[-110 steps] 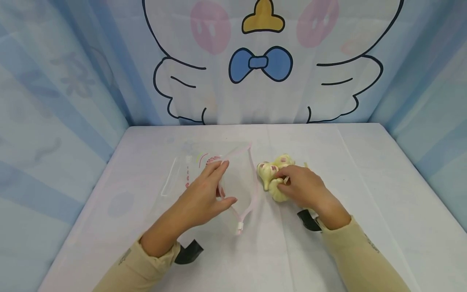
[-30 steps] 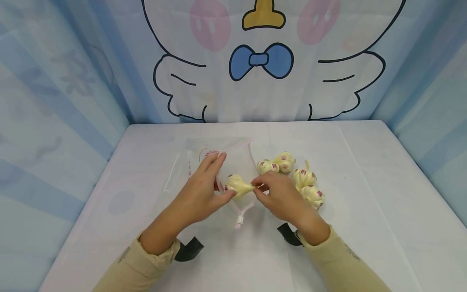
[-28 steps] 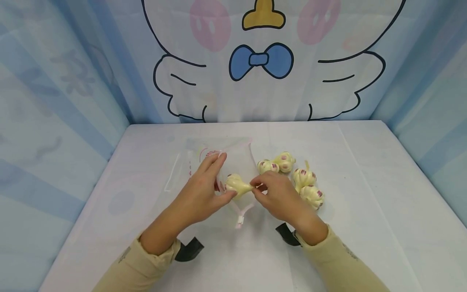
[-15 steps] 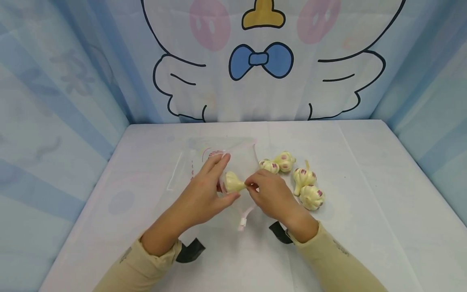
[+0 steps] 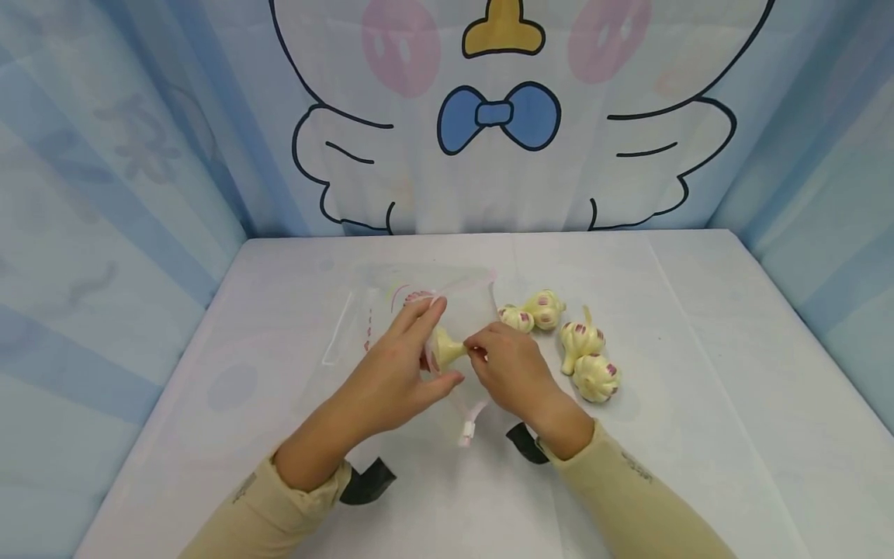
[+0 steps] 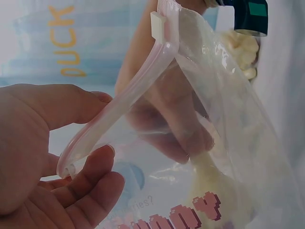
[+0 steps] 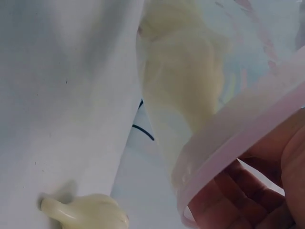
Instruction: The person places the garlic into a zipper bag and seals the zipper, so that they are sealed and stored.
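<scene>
My left hand (image 5: 391, 373) grips one side of the mouth of a clear zip bag (image 5: 457, 291), its thumb and curled fingers about the pink-edged rim (image 6: 128, 102). My right hand (image 5: 513, 369) pinches the stem of a pale yellow garlic bulb (image 5: 445, 347) at the bag's mouth. In the left wrist view the right fingers reach inside the bag and the bulb (image 6: 209, 183) shows through the printed plastic. My left hand partly hides that bulb in the head view. A white zip slider (image 5: 469, 428) hangs at the near end of the rim.
Several more garlic bulbs lie right of the bag, among them one far bulb (image 5: 545, 309) and one near bulb (image 5: 597, 378). They rest on a white-covered table (image 5: 698, 466). A printed curtain (image 5: 496, 186) rises behind the table's far edge.
My right hand has moved left from the group of bulbs, bringing one garlic bulb into the bag's mouth. My left hand stays at the bag, shifting slightly right.
</scene>
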`<action>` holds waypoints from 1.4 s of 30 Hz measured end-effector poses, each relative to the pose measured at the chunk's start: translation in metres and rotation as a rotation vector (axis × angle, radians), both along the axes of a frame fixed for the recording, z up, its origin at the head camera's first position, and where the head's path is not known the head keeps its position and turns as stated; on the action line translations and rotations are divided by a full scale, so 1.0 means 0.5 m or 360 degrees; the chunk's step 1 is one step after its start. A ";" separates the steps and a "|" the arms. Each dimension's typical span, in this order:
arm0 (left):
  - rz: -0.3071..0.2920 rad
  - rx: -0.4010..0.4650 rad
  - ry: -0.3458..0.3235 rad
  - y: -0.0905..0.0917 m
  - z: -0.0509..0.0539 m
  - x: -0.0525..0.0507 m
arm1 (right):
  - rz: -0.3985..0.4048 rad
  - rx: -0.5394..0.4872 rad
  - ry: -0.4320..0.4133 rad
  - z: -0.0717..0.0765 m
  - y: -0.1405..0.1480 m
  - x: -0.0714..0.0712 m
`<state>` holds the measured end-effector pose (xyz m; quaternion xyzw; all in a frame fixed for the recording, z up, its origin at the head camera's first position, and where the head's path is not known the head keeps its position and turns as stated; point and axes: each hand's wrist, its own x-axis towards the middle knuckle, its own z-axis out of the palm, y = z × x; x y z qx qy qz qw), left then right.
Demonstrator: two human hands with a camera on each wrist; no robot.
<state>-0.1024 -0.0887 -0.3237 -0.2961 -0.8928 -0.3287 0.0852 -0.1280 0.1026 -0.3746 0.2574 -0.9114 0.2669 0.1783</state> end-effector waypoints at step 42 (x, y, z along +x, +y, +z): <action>0.0008 -0.0081 -0.0015 -0.001 -0.015 -0.005 | 0.0419 -0.0131 -0.0847 0.001 0.004 -0.025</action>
